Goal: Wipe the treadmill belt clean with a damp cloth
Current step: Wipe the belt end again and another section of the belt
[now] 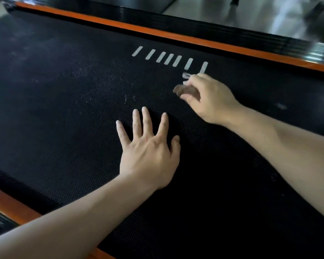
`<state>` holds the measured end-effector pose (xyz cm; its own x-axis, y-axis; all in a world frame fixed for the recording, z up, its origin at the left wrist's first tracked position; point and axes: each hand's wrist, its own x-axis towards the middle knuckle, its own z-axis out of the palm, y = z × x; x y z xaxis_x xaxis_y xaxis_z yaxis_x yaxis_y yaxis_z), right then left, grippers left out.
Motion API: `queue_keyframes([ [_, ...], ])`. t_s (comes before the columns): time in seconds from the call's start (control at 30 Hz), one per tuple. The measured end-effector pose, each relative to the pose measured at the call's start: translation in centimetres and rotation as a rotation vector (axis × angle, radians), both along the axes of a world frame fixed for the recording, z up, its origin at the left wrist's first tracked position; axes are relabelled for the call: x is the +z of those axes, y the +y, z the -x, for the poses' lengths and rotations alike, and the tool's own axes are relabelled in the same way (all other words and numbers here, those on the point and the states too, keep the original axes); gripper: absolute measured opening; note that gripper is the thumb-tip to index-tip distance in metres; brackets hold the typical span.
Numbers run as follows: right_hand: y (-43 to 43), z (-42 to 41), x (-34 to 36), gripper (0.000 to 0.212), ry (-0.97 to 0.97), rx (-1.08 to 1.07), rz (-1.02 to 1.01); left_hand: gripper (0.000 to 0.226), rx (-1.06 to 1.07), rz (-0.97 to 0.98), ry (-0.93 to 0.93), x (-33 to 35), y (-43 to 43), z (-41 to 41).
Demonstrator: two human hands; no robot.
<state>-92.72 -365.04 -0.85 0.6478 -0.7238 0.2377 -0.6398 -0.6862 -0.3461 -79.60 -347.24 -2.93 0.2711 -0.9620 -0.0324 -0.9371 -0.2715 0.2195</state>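
Note:
The black textured treadmill belt (64, 101) fills most of the view, with pale dusty specks near its middle. My left hand (150, 146) lies flat on the belt, fingers spread and straight. My right hand (208, 98) hovers just beyond it, blurred, with fingers loosely curled and nothing visible in them. No cloth is in view.
Several white dashes (168, 58) are printed on the belt just beyond my right hand. Orange trim (157, 32) and a black side rail (195, 25) run along the far edge; another orange strip (9, 204) borders the near left edge. Shiny floor (260, 14) lies beyond.

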Motion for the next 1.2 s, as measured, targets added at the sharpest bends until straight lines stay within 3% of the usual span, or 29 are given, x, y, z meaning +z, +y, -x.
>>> queue_keyframes([
  [0.07, -3.2, 0.2, 0.4, 0.029, 0.039, -0.081, 0.049, 0.073, -0.005, 0.001, -0.004, -0.1, 0.1, 0.0],
  [0.17, -10.2, 1.9, 1.6, 0.04, 0.114, -0.517, 0.071, 0.073, -0.007, -0.009, -0.012, 0.0, 0.2, 0.0],
  [0.23, -11.5, 2.0, 1.6, 0.039, 0.13, -0.634, 0.056, 0.073, -0.009, -0.006, -0.013, 0.0, 0.1, 0.0],
  [0.4, -8.0, 2.2, 0.6, 0.039, 0.102, -0.209, 0.072, 0.073, -0.006, -0.001, -0.02, -0.1, 0.0, 0.0],
  [0.57, -12.1, 3.8, 2.4, 0.044, 0.178, -0.647, 0.031, 0.073, -0.017, 0.013, -0.004, -0.1, 0.0, -0.1],
  [0.73, -7.3, 3.7, 0.6, 0.031, 0.09, -0.189, 0.021, 0.073, -0.012, 0.0, -0.006, 0.0, 0.0, -0.1],
  [0.8, -9.2, 5.4, 1.7, 0.033, 0.166, -0.288, 0.06, 0.073, -0.005, -0.003, -0.009, 0.0, -0.1, -0.1],
  [0.9, -12.0, 7.8, 2.8, 0.041, 0.192, -0.657, 0.059, 0.074, -0.007, -0.005, -0.004, 0.1, -0.1, 0.0],
  [0.97, -10.9, 7.5, 1.9, 0.045, 0.189, -0.616, 0.075, 0.074, -0.008, -0.007, 0.0, 0.1, 0.0, 0.0],
  [1.1, -6.9, 8.1, 0.4, 0.03, 0.081, -0.304, 0.024, 0.073, -0.013, -0.005, -0.007, 0.0, 0.0, -0.1],
  [1.13, -7.1, 8.5, 0.6, 0.032, 0.097, -0.306, 0.037, 0.073, -0.008, -0.004, -0.01, 0.0, 0.0, -0.1],
  [1.2, -9.1, 8.9, 1.2, 0.04, 0.122, -0.507, 0.078, 0.073, -0.006, -0.009, -0.011, 0.0, 0.0, 0.0],
])
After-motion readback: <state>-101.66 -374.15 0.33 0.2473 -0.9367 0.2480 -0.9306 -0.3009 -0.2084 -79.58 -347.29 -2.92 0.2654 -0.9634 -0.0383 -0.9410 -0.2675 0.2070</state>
